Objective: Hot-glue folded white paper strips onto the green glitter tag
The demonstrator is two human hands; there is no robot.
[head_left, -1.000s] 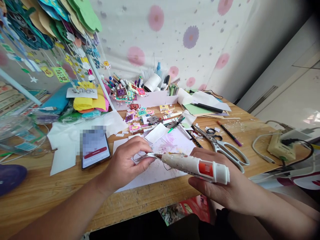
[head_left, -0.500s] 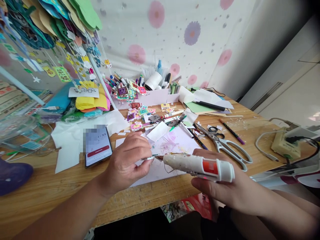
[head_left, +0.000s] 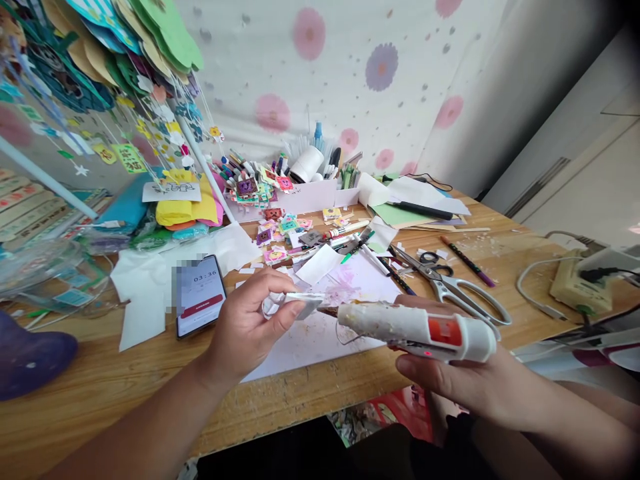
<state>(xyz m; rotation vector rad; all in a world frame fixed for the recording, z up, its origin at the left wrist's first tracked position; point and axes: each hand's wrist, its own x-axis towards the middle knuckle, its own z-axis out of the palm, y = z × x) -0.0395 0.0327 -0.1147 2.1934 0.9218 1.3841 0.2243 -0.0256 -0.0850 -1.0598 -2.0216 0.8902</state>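
Observation:
Between thumb and fingers, my left hand (head_left: 250, 320) pinches a small folded piece of white paper (head_left: 306, 304), greyish on its underside. My right hand (head_left: 450, 377) is wrapped round a white hot glue gun (head_left: 390, 327) with an orange-red panel and residue along its barrel. The gun's nozzle points left and sits right at the paper's edge; whether it touches, I cannot tell. Below both hands lies a white sheet (head_left: 305, 350) with pink smudges. A blank white paper piece (head_left: 319, 265) rests just beyond my left hand.
Silver scissors (head_left: 450, 290) and a dark pen (head_left: 467, 261) lie to the right, near a power strip (head_left: 580, 287) with cables. A phone (head_left: 201, 293) is at left. Small coloured cutouts (head_left: 287, 225) and markers lie behind. Paper ornaments (head_left: 130, 160) hang at upper left.
The paper in my left hand has been turned so that more of its face shows. The glue gun has shifted slightly right, its nozzle still beside the paper. The view has shifted a little.

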